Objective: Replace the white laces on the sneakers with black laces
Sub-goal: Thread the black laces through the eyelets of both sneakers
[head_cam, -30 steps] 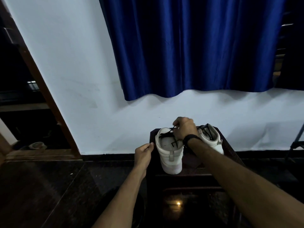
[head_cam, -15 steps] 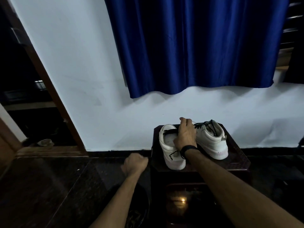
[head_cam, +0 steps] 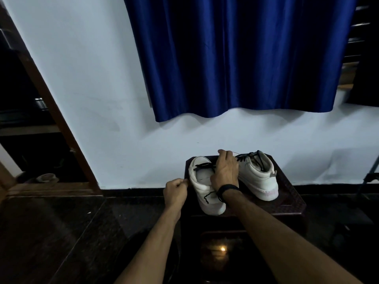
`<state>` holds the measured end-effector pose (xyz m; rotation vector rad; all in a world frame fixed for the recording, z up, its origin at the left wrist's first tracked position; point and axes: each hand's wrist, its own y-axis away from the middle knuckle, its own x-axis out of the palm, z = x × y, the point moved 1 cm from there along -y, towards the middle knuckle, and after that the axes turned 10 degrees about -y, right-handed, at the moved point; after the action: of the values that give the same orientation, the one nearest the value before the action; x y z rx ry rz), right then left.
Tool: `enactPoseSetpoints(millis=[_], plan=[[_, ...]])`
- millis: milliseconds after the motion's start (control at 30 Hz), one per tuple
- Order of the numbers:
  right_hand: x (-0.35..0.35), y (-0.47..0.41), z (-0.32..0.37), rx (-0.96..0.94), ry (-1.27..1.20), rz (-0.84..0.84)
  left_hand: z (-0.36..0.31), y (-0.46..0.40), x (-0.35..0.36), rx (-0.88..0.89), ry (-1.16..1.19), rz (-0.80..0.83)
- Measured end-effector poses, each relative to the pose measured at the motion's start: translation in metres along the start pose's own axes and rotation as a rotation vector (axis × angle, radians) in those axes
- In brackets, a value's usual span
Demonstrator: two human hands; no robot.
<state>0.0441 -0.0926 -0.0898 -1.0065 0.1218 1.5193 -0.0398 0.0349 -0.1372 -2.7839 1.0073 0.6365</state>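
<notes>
1. On top of the near sneaker [head_cam: 206, 187], the right hand [head_cam: 225, 173] lies across the tongue and eyelet area, fingers curled down over the lacing; whether it pinches a lace there I cannot tell.
2. Just beside that shoe's outer wall, the left hand [head_cam: 176, 191] is closed, thumb against fingers, seemingly pinching something thin, probably a lace end, though the strand itself is too dark to make out.
3. Black lace [head_cam: 207, 196] shows on the near sneaker: some across the opening, a loose tail hanging down its side.
4. Its partner, the far sneaker [head_cam: 258, 177], sits just beside it on the dark table [head_cam: 291, 201], already threaded with black.
5. Judged risk: a hard leftward tug could slide the shoe off the table edge if the right hand eases its press.
6. Dim light could also let an eyelet be skipped.
</notes>
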Motion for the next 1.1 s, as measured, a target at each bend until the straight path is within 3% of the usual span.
enactPoseSetpoints(millis=[67,167,233,367,533,600,733,867,967,1100], plan=[[0.004,0.001,0.0,-0.017,0.001,-0.043,-0.009,0.003,-0.007,-0.107,0.037,0.087],[0.009,0.005,0.0,-0.005,0.046,-0.117,-0.021,-0.007,-0.013,-0.143,0.063,0.009],[0.009,0.007,0.0,0.039,0.1,-0.117,-0.026,-0.016,-0.012,-0.086,0.037,-0.007],[0.003,0.008,-0.002,0.137,-0.026,-0.051,-0.028,-0.031,-0.002,0.022,-0.136,0.201],[0.004,0.01,0.001,0.166,-0.077,-0.047,-0.029,-0.033,-0.004,0.121,-0.373,0.267],[0.004,0.01,0.0,0.168,-0.082,-0.046,-0.036,-0.03,-0.009,0.171,-0.506,0.247],[0.002,0.01,0.0,0.176,-0.066,-0.028,-0.051,-0.038,-0.03,0.227,-0.584,0.033],[0.002,0.01,0.003,0.209,-0.058,-0.041,-0.058,-0.04,-0.056,0.046,-0.672,0.106],[0.001,0.01,0.0,0.088,0.064,-0.102,-0.077,-0.034,-0.081,-0.094,-0.504,0.265],[-0.009,0.005,0.011,-0.33,0.199,-0.145,-0.115,-0.012,-0.105,-0.252,-0.015,0.524]])
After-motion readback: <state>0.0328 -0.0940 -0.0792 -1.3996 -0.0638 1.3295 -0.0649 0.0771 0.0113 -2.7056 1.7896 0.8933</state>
